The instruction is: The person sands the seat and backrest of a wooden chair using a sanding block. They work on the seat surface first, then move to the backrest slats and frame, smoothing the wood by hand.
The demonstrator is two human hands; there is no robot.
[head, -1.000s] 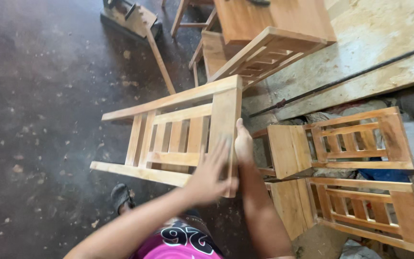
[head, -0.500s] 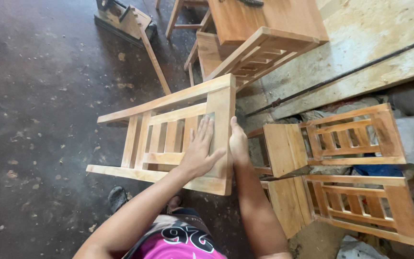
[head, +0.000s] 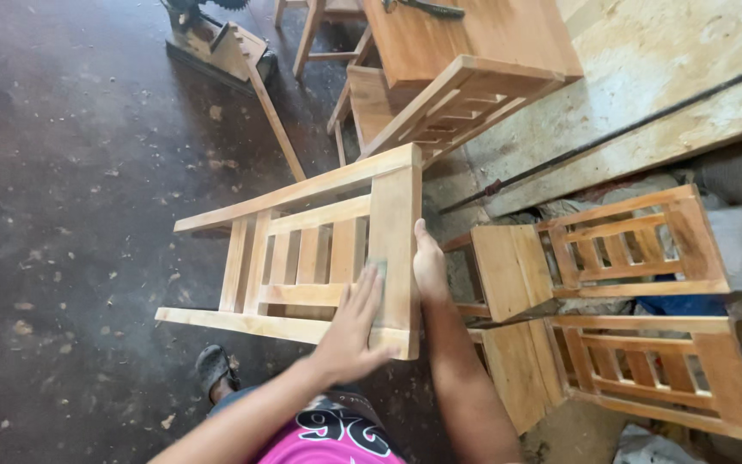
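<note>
Both hands — left [head: 349,331], right [head: 428,265] — on slatted chair frame [head: 302,249].

We had a single view, from a camera worn on the head, and it looked steeply down and slightly forward over our own forearms. It sat close: our left hand [head: 349,331] and right hand [head: 429,262] filled the lower middle, resting on a slatted wooden chair frame [head: 302,258] just ahead. The dark workshop floor [head: 70,215] took the whole left side. More chair frames [head: 611,249] lay along the right edge, and a wooden table [head: 474,39] reached the top edge. With no second camera, no part was shared.
</note>
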